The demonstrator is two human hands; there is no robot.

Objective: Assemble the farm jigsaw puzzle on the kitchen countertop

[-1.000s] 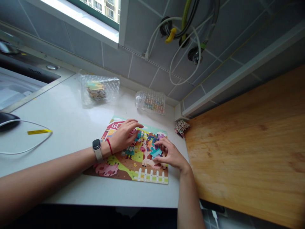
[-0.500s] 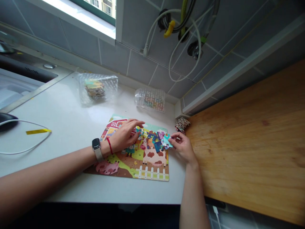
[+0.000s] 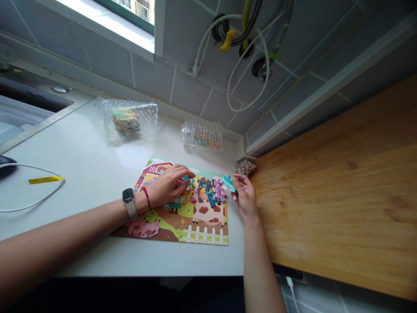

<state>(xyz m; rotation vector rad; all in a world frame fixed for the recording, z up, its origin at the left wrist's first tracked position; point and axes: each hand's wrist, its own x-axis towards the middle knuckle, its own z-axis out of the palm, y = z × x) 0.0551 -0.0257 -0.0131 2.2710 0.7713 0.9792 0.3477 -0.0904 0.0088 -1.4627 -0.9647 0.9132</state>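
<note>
Now out by the upper right corner of a farm-scene jigsaw [image 3: 205,237], the right hand [image 3: 246,198] pinches a teal piece [image 3: 228,183] between thumb and fingers, having carried it off the printed cow within the past second. The grip is nearly closed on the piece, which is tilted and overlaps the jigsaw's edge in view; whether it touches the board below cannot be told.

The shift leaves more of the cow's spotted body in sight, along with a cluster of purple pieces [image 3: 219,190] and a dark blue piece [image 3: 211,200] lying on the picture. With the teal piece at the margin, those loose pieces appear easier to see and reach.

The left hand [image 3: 164,187] has stayed palm down over the barn side of the jigsaw, fingers loosely bent and thumb apart from the index finger, with no piece visible in its grasp; what lies under the palm is hidden. A watch [image 3: 127,195] and a red cord [image 3: 147,198] circle that wrist.

The jigsaw lies flat on a white surface [image 3: 87,174], its white fence toward the near edge. Behind it sit two clear bags of pieces, a larger bag [image 3: 128,121] at left and a smaller bag [image 3: 202,135] nearer the corner. A stack of pieces [image 3: 246,167] stands just beyond the right hand, beside a wooden board [image 3: 342,182].
</note>
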